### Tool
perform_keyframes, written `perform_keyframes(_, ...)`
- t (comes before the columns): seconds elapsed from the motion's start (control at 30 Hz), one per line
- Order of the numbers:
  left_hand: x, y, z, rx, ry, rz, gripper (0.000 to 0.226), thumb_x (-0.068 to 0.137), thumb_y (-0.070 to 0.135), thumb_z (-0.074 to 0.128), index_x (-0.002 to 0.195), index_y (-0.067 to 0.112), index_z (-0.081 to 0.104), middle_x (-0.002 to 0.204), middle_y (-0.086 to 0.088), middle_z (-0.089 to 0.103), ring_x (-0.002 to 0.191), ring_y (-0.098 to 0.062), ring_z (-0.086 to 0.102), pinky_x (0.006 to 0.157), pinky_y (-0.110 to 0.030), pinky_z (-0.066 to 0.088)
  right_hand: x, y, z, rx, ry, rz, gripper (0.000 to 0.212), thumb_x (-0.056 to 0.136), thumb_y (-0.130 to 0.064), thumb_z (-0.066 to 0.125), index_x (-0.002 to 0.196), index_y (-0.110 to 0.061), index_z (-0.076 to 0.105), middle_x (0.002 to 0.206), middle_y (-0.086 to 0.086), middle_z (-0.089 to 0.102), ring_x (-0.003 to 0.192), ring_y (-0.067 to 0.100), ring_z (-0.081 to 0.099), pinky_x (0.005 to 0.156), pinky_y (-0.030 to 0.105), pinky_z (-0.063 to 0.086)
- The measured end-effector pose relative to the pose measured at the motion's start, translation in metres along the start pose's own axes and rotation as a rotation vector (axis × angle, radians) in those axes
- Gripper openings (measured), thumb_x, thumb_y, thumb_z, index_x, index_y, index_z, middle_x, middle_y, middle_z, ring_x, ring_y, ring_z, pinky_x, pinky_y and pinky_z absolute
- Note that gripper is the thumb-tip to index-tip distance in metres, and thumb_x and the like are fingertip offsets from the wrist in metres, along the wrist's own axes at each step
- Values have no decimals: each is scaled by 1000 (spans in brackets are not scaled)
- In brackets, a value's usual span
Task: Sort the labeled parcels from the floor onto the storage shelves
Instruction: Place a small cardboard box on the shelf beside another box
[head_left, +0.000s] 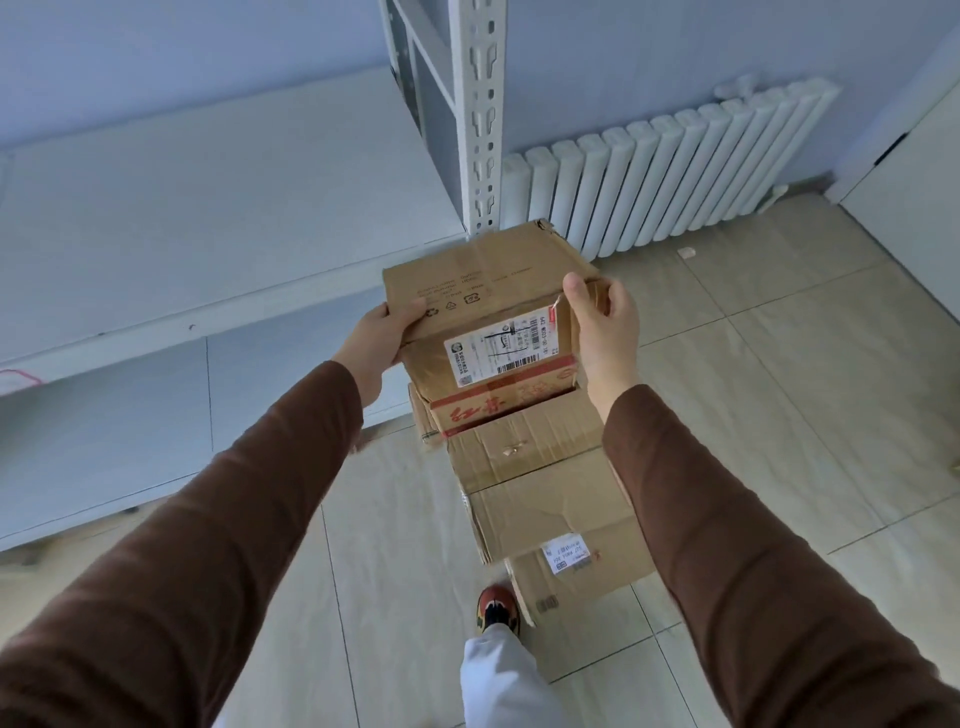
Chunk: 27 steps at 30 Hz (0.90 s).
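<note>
Labeled parcel held up by the shelf

My left hand (376, 338) and right hand (605, 327) each keep a curled grip on the cardboard parcel (483, 306), raised above floor boxes (540, 467), near the shelf (208, 208).

parcel (483, 291): creased matt cardboard | shelf post (480, 119): painted metal | floor (779, 364): smooth tile

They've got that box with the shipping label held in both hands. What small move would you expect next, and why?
Probably a short carry forward and to the left, onto the white shelf. Both the left hand and right hand hold the labeled box by its sides, already lifted above the boxes on the floor, and the shelf surface beside it looks bare.
</note>
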<state>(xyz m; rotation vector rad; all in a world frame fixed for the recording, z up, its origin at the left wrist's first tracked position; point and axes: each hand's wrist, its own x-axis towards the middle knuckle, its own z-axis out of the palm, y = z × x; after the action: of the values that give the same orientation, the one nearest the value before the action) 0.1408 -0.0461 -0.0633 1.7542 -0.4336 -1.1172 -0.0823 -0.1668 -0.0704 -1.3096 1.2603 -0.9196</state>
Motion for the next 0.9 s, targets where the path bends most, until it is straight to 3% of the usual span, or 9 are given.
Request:
perform_keyframes(0.13, -60, 24, -29, -44, 41, 63, 22, 99, 40, 62, 113, 23, 68, 108, 1, 77, 96, -16, 69, 94, -29, 55, -43, -44, 3, 40, -12, -54, 44, 87, -61, 69, 105, -22, 65, 110, 6, 72, 99, 17, 72, 92, 44, 60)
perform_keyframes(0.23, -112, 38, -57, -88, 71, 153, 17, 101, 37, 57, 106, 26, 68, 104, 6, 74, 96, -14, 68, 94, -28, 55, -81, -76, 8, 66, -26, -84, 41, 85, -67, 66, 101, -29, 63, 108, 1, 73, 101, 16, 72, 94, 45, 59)
perform_keyframes(0.43, -206, 59, -119, -119, 115, 309, 29, 104, 39, 50, 120, 23, 68, 101, 10, 74, 93, -12, 67, 84, -24, 52, -156, -139, 27, 153, -94, -187, 37, 89, -64, 65, 98, -28, 65, 100, -5, 75, 87, 3, 73, 73, 20, 58)
perform_keyframes(0.5, -231, 63, -140, -136, 136, 335, 33, 104, 44, 50, 123, 23, 68, 99, 10, 73, 95, -14, 66, 90, -27, 52, -179, -161, 36, 168, -117, -228, 34, 91, -62, 66, 97, -28, 64, 99, -7, 74, 84, -1, 72, 70, 17, 54)
perform_keyframes(0.6, -264, 68, -171, -202, 176, 346, 32, 101, 50, 53, 115, 26, 69, 96, 10, 72, 101, -15, 66, 95, -29, 51, -210, -189, 50, 207, -164, -281, 30, 94, -56, 66, 96, -25, 66, 95, -7, 74, 84, 0, 71, 73, 18, 54)
perform_keyframes(0.73, -304, 75, -208, -285, 210, 353, 42, 98, 61, 52, 116, 27, 67, 113, 3, 70, 120, -21, 60, 109, -44, 44, -246, -222, 71, 262, -246, -356, 29, 98, -44, 66, 99, -15, 69, 98, 2, 75, 89, 11, 71, 82, 31, 60)
perform_keyframes(0.83, -331, 85, -234, -369, 180, 366, 50, 95, 66, 52, 125, 28, 67, 129, 0, 68, 125, -23, 60, 100, -53, 51, -268, -246, 84, 290, -288, -432, 29, 101, -35, 65, 110, -9, 71, 114, 13, 74, 101, 19, 72, 94, 41, 60)
perform_keyframes(0.9, -344, 91, -251, -466, 138, 375, 53, 93, 65, 55, 128, 27, 68, 133, -3, 66, 123, -25, 62, 89, -54, 57, -280, -261, 92, 326, -320, -478, 30, 101, -27, 64, 124, -8, 69, 121, 15, 72, 109, 20, 71, 97, 39, 59)
